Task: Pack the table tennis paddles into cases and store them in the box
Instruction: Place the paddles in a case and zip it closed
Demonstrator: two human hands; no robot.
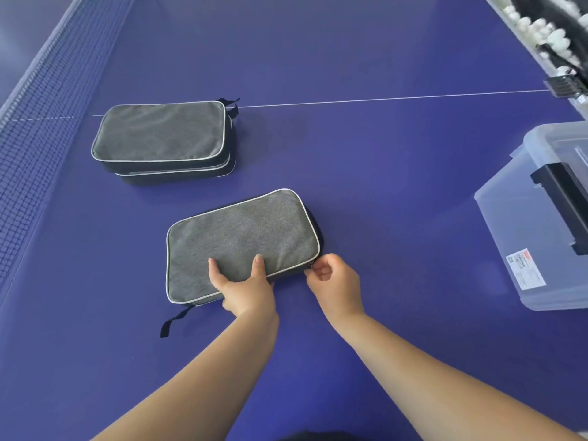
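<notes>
A grey fabric paddle case (241, 237) with white piping lies flat on the blue table in front of me. My left hand (245, 286) grips its near edge, thumb and a finger resting on top. At the case's near right corner, my right hand (334, 280) pinches the zipper pull. A black strap (173, 321) trails from the case's near left corner. Two more grey cases (162, 136) lie stacked further back on the left. The clear plastic box (541, 224) with a black latch stands at the right edge. No paddle is visible.
The table tennis net (41, 100) runs along the left side. A white centre line (381, 99) crosses the table behind the cases. A rack of white balls (537, 30) sits beyond the table's far right edge.
</notes>
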